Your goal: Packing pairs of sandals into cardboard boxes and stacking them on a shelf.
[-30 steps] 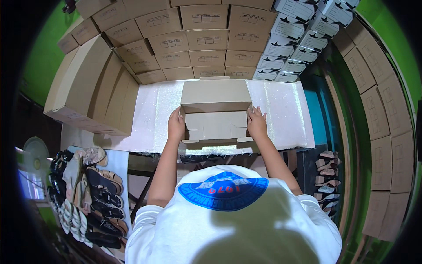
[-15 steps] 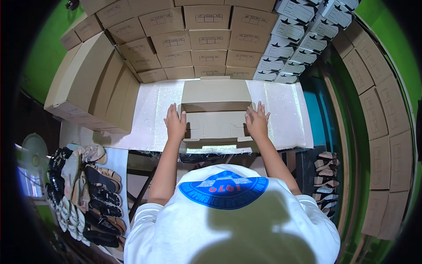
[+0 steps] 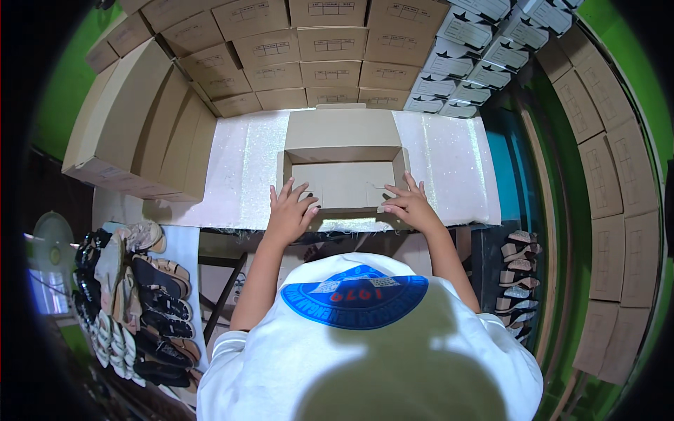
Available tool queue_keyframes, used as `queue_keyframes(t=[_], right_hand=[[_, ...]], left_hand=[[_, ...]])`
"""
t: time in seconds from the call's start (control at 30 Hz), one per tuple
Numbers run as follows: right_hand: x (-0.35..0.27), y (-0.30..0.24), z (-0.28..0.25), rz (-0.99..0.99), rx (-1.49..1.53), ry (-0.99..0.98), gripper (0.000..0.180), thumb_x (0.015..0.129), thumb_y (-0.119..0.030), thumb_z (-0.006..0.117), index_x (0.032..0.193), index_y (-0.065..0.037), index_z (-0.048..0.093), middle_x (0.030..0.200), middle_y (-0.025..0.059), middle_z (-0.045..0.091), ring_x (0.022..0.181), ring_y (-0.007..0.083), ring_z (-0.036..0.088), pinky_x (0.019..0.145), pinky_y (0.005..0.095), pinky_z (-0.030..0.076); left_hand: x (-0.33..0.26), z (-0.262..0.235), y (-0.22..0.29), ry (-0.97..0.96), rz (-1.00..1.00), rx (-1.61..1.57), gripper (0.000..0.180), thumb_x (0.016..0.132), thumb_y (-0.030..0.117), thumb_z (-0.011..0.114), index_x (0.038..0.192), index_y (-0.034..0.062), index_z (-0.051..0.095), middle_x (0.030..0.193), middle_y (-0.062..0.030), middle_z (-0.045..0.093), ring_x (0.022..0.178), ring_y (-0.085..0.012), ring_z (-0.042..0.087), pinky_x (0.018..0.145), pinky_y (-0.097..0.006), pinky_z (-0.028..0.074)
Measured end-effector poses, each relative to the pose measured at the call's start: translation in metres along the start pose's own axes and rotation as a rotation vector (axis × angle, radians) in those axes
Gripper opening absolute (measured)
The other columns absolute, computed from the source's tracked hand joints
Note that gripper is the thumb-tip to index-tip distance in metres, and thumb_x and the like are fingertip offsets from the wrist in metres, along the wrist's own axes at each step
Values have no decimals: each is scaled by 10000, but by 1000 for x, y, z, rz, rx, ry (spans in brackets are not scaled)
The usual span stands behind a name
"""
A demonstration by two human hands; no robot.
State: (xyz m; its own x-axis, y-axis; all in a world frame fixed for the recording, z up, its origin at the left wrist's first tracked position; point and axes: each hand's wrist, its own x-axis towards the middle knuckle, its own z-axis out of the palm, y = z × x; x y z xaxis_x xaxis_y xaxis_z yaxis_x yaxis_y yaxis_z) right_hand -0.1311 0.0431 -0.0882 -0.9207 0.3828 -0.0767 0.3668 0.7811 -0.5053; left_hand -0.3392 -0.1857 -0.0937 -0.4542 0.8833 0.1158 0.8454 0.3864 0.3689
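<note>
An unprinted brown cardboard box [image 3: 342, 172] lies on the table in front of me, its long lid flap [image 3: 342, 128] laid back on the far side. My left hand [image 3: 289, 212] is at the near left corner, fingers bent over the wall and thumb by the front edge. At the near right corner my right hand [image 3: 411, 205] holds the box in a similar way, its fingers partly spread. Small slots and creased flaps show inside between the hands. The box holds nothing that I can see.
A glittery white cloth covers the table [image 3: 449, 168]. Brown boxes [image 3: 330, 74] and white star-marked boxes [image 3: 449, 56] are stacked behind. Large cartons [image 3: 140, 126] stand at left. Shoes lie on a side table [image 3: 165, 281] and a rack [image 3: 519, 274]. More boxes [image 3: 607, 182] line the right.
Both hands have moved from the box's sides to its near corners, with fingers now bent over the front edge. The near wall and side walls stand more upright. The view has shifted slightly.
</note>
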Motion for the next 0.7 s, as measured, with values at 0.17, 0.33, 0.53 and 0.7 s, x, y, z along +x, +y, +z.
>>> queue_keyframes(t=[0.17, 0.33, 0.53, 0.7], right_hand=[[-1, 8, 9, -13, 95, 47, 184, 767, -349, 632, 849, -204, 710, 1205, -33, 555, 1345, 338, 130, 1040, 605, 70], [1, 10, 25, -4, 95, 181, 203, 726, -371, 663, 797, -187, 711, 1105, -35, 607, 1324, 321, 206, 1035, 604, 103], [3, -4, 23, 61, -26, 268, 304, 677, -432, 691, 700, -129, 697, 994, -9, 646, 1300, 288, 276, 1029, 602, 130], [6, -15, 25, 81, -93, 320, 401, 627, -487, 709, 688, -90, 693, 942, 13, 660, 1275, 295, 317, 1030, 597, 125]], left_hand=[[0, -7, 0, -102, 44, -59, 201, 812, 334, 564, 921, 212, 681, 1229, -27, 507, 1274, -313, 297, 1026, -600, 114], [0, 18, -6, 133, 33, -54, 148, 720, 331, 647, 759, 202, 707, 1072, 23, 604, 1198, -273, 400, 1016, -590, 169], [4, 19, -2, 177, 16, -3, 185, 695, 361, 663, 735, 187, 712, 1003, 19, 626, 1172, -273, 430, 1012, -597, 172], [4, 24, 4, 233, -34, 16, 234, 657, 404, 678, 688, 174, 709, 963, 27, 634, 1162, -262, 439, 1005, -608, 173]])
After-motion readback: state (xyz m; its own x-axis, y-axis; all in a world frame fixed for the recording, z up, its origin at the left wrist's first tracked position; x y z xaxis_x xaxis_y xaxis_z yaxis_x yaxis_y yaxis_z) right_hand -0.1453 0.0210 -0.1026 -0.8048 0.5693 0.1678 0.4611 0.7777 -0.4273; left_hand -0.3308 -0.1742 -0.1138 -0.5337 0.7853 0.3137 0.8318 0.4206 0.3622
